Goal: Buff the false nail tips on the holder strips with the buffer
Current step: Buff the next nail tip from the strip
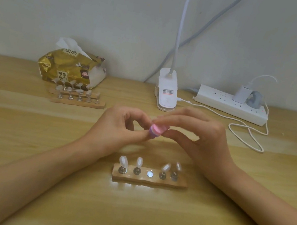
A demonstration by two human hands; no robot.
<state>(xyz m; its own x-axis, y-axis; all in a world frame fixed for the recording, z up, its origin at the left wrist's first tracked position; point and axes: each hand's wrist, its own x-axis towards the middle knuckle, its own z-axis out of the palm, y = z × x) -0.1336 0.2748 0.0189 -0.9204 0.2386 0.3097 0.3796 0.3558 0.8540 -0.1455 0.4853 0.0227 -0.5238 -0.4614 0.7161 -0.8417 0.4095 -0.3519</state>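
Bare forearms reach in from both lower corners over a wooden desk, and between them a holder strip carries four clear nail tips upright. Just beyond it the right hand has its grip clamped on a pink and purple buffer; the left hand pinches at the purple end, on what cannot be told

Loads of bare table at mid left and across the bottom of the frame. The centre's blocked: left hand and right hand pinch the buffer just above the holder strip with its upright nail tips. Upper left is crowded with more strips and a tissue pack. Upper right has a lamp clamp, a power strip and a looping cable.
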